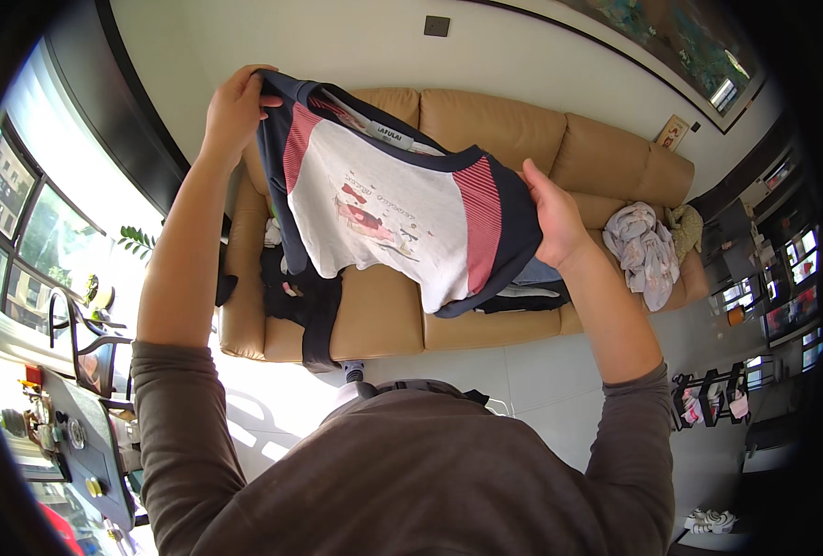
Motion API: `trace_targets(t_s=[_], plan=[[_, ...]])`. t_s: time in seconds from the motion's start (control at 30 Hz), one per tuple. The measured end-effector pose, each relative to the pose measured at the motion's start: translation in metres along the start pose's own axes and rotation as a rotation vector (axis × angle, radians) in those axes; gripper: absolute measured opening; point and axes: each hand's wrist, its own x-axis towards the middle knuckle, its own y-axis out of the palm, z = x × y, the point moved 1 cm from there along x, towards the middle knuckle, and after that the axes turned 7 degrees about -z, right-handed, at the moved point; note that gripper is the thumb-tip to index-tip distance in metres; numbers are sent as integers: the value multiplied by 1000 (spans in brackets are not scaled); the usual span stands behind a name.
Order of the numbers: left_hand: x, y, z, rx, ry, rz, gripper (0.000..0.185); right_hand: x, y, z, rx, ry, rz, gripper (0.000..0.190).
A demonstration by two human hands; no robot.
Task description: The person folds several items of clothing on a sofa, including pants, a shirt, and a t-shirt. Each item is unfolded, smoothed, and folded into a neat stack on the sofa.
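Note:
A long-sleeved shirt (384, 201) with a white printed front, red striped panels and navy sleeves is stretched between my hands above a tan leather sofa (377, 313). At the upper left, my left hand (238, 104) grips the navy shoulder of the shirt. My right hand (554, 215) holds the other navy shoulder, its thumb pointing up and most of its fingers hidden behind the cloth. The collar faces up and shows an inner label. Part of the sofa's seat and back is hidden behind the shirt.
Black clothing (307, 299) hangs over the sofa's front edge at left. Folded garments (530, 295) lie on the seat behind the shirt. A crumpled pale floral cloth (641, 250) rests at the sofa's right end. A grey table (99, 452) stands at lower left, a small black rack (710, 396) at right.

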Motion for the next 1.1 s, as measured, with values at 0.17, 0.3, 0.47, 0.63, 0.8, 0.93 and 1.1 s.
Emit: trace_targets(t_s=[0.17,0.3,0.47,0.63,0.8,0.93,1.1], plan=[[24,-13,17,-71,1,0,31,21,23,-18,-177,85,74,22],[36,-23,26,7,-23,12,30,29,38,-12,-164,-186,36,27],[45,-29,45,320,-6,184,29,44,38,18,-1302,-270,165,31],[52,-26,89,227,-194,402,34,70,14,31,-1697,-214,-83,28],[70,-9,132,141,-341,441,34,104,-14,29,-1334,61,-315,20],[85,25,163,70,-389,472,35,145,-35,12,-978,-40,-381,21],[108,98,199,-541,-586,322,27,208,-60,8,-645,-248,-403,28]])
